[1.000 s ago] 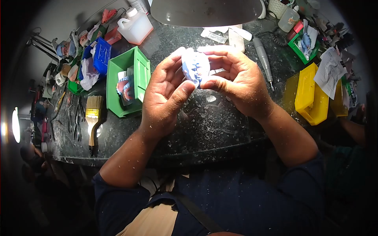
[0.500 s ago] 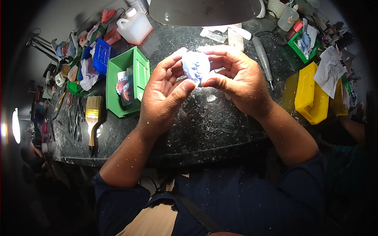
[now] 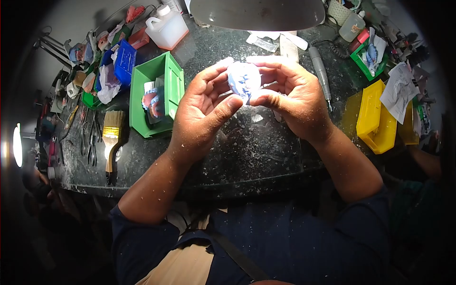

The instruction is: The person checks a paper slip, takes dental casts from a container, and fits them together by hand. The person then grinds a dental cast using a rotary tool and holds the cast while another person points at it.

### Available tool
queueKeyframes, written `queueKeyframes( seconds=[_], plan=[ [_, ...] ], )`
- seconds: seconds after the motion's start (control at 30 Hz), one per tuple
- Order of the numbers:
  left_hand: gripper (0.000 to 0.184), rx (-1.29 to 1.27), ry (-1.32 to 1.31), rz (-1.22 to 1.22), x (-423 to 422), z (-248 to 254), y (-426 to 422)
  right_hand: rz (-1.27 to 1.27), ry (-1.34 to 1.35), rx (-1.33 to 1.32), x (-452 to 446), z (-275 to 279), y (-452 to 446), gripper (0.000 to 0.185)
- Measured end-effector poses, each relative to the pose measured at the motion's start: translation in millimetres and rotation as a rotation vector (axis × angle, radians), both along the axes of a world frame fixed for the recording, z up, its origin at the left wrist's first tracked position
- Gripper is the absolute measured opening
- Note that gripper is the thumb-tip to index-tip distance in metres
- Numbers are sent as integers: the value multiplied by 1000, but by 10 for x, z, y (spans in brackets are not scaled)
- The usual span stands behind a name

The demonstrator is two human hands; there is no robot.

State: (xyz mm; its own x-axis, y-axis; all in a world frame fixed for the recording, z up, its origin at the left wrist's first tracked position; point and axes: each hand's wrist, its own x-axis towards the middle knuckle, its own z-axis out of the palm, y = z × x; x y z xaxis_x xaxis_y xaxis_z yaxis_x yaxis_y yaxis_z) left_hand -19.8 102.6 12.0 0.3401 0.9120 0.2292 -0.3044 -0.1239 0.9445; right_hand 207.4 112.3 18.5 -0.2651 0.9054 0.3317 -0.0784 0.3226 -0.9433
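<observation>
Over the speckled dark surface (image 3: 237, 171), I watched the left hand (image 3: 204, 102) and right hand (image 3: 304, 104) grip a pale-blue, plaster-like dental cast (image 3: 244, 81) between them, presumably for light from the curved grey lamp (image 3: 259, 14).

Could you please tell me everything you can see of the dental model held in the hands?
The dental model is pale blue and white, with a matte, plaster-like look. Tooth shapes run roughly up and down its lit face, though glare washes out detail and its far side is hidden. It is held over the dark bench, appearing just below the lamp in the view. The left hand and right hand hold it between them, thumbs near its lower end.
</observation>
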Motion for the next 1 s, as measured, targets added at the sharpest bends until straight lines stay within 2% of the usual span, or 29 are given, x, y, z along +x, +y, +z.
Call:
queueKeyframes(
  seconds=[0.23,0.63,1.0],
  plan=[
    [63,-25,14,44,-13,-12,-11,61,83,-71,-19,-72,17,57],
    [62,-43,13,44,-11,2,-25,33,10,-63,-11,-32,3,53],
    [64,41,75,52,15,12,-58,-20,21,-6,-8,-16,16,62]
  ],
)
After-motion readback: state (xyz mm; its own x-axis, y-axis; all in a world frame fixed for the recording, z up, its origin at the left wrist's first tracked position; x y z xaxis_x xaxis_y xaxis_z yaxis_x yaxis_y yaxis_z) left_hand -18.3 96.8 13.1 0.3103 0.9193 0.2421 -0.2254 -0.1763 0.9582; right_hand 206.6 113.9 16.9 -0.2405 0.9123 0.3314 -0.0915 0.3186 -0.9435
